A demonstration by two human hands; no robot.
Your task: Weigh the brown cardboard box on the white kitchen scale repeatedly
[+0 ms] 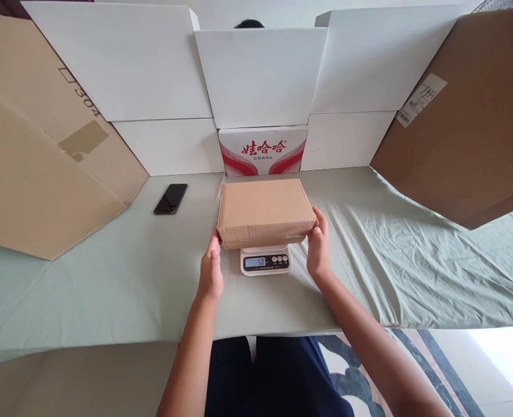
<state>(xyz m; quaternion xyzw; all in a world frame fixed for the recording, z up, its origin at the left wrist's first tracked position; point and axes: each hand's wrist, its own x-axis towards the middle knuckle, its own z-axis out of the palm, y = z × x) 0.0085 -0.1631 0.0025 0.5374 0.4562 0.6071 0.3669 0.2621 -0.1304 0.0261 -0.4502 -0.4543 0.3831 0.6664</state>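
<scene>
Here, frame centre: closed brown carton (265,211) resting on white digital scale (265,260) (contents hidden). Left hand (211,271) flat against carton's left near corner, fingers together; right hand (318,246) cupping right near corner, fingers slightly curled. Black phone (171,198) lies left of carton on green cloth (390,255). Red-printed white box (262,150) stands behind.

A closed brown cardboard box (265,211), flat and rectangular, lies level on a small white kitchen scale (265,260) in the middle of the frame. The box covers the platform of the scale; only the front panel shows below it, with a lit display and round buttons.
</scene>
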